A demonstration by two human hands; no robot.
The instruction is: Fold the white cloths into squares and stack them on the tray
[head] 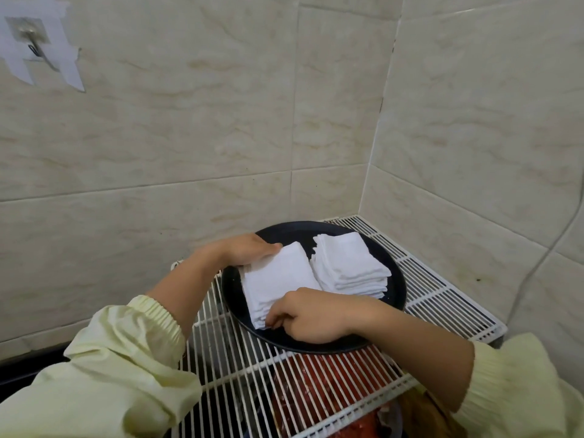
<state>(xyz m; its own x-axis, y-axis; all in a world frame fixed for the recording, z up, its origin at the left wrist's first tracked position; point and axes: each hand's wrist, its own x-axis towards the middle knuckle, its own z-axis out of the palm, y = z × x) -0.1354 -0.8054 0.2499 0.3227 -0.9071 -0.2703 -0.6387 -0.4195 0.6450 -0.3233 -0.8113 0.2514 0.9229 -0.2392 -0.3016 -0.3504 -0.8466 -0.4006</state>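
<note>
A round black tray (393,298) sits on a white wire rack. Two stacks of folded white cloths lie on it: a left stack (278,282) and a right stack (350,267), side by side and nearly touching. My left hand (249,251) rests flat with straight fingers on the far left edge of the left stack. At that stack's near corner, my right hand (303,314) has its fingers curled against the edges of the layers.
The white wire rack (442,295) stands in a corner between two tiled walls. Something red (328,384) lies under the rack at the front. A metal hook (31,42) is taped to the left wall.
</note>
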